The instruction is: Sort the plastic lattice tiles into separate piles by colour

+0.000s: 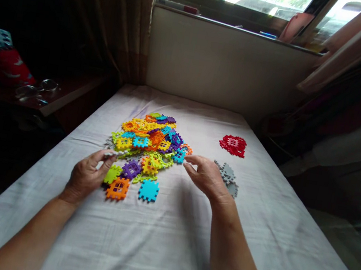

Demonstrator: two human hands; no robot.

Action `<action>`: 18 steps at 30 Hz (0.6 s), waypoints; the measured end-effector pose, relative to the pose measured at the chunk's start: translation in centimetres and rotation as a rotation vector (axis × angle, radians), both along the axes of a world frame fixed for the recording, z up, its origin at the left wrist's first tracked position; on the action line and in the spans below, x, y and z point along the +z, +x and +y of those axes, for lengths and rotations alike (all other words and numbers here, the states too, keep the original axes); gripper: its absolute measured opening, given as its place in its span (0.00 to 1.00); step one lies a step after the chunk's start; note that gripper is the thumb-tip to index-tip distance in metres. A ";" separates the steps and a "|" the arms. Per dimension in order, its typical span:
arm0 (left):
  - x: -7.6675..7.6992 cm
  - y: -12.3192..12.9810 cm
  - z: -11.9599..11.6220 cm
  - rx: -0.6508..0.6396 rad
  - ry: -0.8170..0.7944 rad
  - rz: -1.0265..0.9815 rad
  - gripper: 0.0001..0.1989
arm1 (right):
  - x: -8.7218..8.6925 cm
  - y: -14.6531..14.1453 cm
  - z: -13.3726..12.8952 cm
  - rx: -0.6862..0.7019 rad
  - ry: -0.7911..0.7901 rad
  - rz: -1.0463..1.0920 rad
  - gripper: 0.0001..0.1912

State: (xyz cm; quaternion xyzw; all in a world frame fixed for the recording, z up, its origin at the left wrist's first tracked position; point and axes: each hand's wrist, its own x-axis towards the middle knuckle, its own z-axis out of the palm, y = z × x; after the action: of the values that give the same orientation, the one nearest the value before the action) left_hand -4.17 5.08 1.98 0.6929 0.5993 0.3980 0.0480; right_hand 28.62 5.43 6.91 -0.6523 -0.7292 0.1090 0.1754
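My left hand (86, 175) is at the left edge of a mixed pile of plastic interlocking tiles (157, 139), pinching a pale grey interlocking tile (116, 154) seen nearly edge-on. My right hand (207, 177) hovers at the pile's right side, thumb and forefinger apart, close to a blue window tile (179, 155); nothing shows between them. In front lie an orange window tile (118, 189) and a flat blue tile (149, 190). A purple window tile (131, 169) sits just behind them. Several grey tiles (228, 173) lie beyond my right wrist, which partly hides them.
A separate heap of red tiles (233, 144) lies at the far right of the sheet-covered surface (153, 251). Glasses (36, 90) and a red patterned container (12, 68) stand on a side table at left. Behind are a wall (221, 63), window and curtains.
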 end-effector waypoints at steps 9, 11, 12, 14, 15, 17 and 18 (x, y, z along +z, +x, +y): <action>-0.8 3.6 -2.0 -0.315 0.104 -0.009 0.16 | -0.6 -7.6 -1.6 0.378 -0.071 0.279 0.06; -0.8 3.6 -2.0 -0.317 0.119 -0.007 0.16 | -0.3 -8.2 -1.9 0.386 -0.073 0.267 0.05; -0.9 3.6 -2.1 -0.315 0.116 -0.007 0.16 | -0.2 -8.4 -2.0 0.385 -0.075 0.271 0.05; -0.8 3.6 -2.1 -0.307 0.091 -0.012 0.17 | 0.0 -8.5 -2.0 0.383 -0.079 0.292 0.06; -0.7 3.7 -2.2 -0.309 0.070 -0.014 0.18 | 0.1 -8.3 -1.9 0.382 -0.077 0.300 0.06; -0.4 3.8 -2.3 -0.329 0.021 -0.019 0.21 | 0.2 -7.2 -1.5 0.362 -0.063 0.326 0.08; -0.3 3.8 -2.3 -0.343 0.004 -0.024 0.21 | 0.3 -6.2 -1.2 0.342 -0.059 0.358 0.09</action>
State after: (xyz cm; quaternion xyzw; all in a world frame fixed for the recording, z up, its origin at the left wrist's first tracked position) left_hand -0.36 2.80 1.72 0.7804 0.4708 0.3933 0.1210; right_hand 22.46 4.23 7.21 -0.4945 -0.7828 0.2722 0.2618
